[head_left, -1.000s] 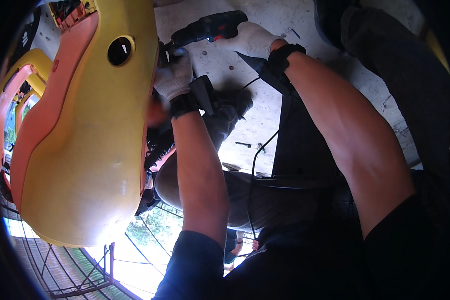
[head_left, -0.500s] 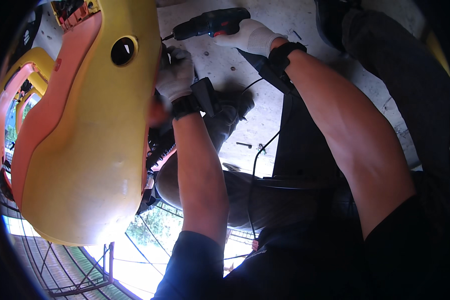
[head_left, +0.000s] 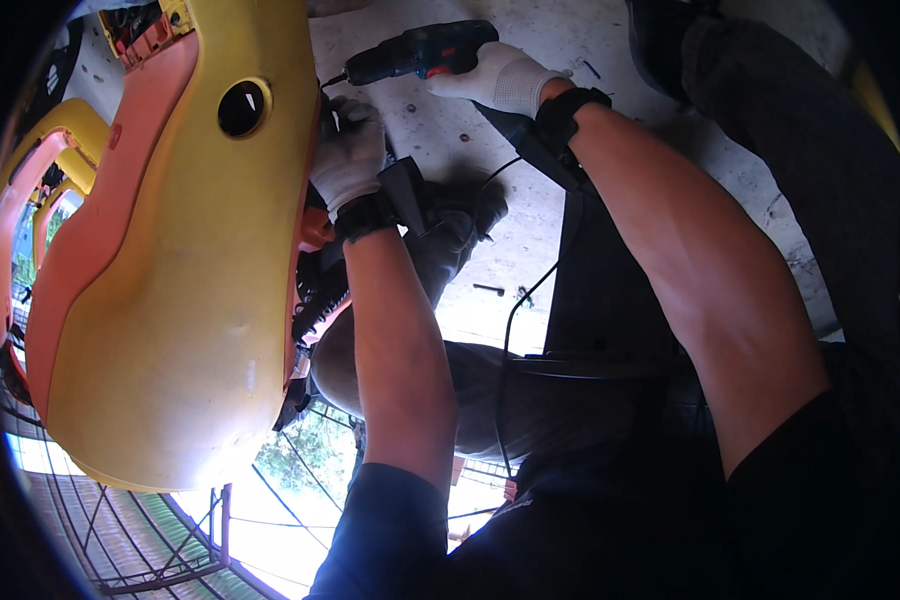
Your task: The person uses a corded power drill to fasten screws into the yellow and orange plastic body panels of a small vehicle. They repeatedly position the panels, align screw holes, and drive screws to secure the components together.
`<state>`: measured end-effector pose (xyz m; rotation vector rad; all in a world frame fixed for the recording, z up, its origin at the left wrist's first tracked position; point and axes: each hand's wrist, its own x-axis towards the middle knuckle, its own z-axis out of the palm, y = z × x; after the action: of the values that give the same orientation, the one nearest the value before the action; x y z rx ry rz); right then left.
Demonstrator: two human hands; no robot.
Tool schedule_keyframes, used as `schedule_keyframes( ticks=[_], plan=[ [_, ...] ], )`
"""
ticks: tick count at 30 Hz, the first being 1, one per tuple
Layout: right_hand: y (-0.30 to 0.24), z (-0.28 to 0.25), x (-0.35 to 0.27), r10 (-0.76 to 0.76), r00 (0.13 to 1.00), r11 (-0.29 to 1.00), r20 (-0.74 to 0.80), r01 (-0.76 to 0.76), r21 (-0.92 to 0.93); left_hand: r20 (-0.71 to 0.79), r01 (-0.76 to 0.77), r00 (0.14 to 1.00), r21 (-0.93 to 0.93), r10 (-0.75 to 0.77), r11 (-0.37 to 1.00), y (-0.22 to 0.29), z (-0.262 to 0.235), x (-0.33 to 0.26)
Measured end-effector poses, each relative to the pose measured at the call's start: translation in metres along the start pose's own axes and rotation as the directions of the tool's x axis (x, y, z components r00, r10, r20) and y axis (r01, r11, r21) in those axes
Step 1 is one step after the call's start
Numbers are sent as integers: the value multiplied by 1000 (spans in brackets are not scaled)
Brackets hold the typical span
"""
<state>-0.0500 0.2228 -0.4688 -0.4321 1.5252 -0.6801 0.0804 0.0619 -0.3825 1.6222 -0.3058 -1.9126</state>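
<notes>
My right hand (head_left: 500, 77), in a white knit glove, grips a dark cordless drill (head_left: 420, 52) lying level. Its thin bit points left and meets the right edge of a large yellow plastic shell (head_left: 200, 260) with salmon-pink side trim. Just below the bit is my gloved left hand (head_left: 350, 155), held against that same edge with its fingers curled. A dark bit of something shows at those fingertips, too small to name. Beneath the left wrist an orange part (head_left: 316, 230) sticks out from the shell's edge.
A pale, stained floor (head_left: 440, 130) holds a small dark bolt-like piece (head_left: 488, 290). A black cable (head_left: 510, 350) hangs between my arms. Someone's dark trouser leg (head_left: 790, 130) stands at right. Another yellow and pink shell (head_left: 80, 125) is at far left, above metal bars (head_left: 150, 580).
The drill and both hands have shifted very slightly left, along with the view of the shell. The orange part under my left wrist was blurred and now shows sharply.
</notes>
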Motion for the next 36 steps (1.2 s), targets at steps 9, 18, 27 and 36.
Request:
schedule_keyframes(
  ticks=[9,18,27,36],
  plan=[
    [0,0,0,15,1000,1000,15,-15,-9,-73,-11,997,10,11,1000,-1,5,-2],
    [3,1,1,-16,999,999,-35,14,-39,-55,-25,998,32,27,999,-2,4,0],
    [6,3,11,-12,998,994,-58,6,-110,-31,-38,999,19,39,999,-2,4,-4],
    [3,-1,6,-27,999,995,-30,24,-97,-59,-25,998,4,25,1000,0,6,1]
  ],
)
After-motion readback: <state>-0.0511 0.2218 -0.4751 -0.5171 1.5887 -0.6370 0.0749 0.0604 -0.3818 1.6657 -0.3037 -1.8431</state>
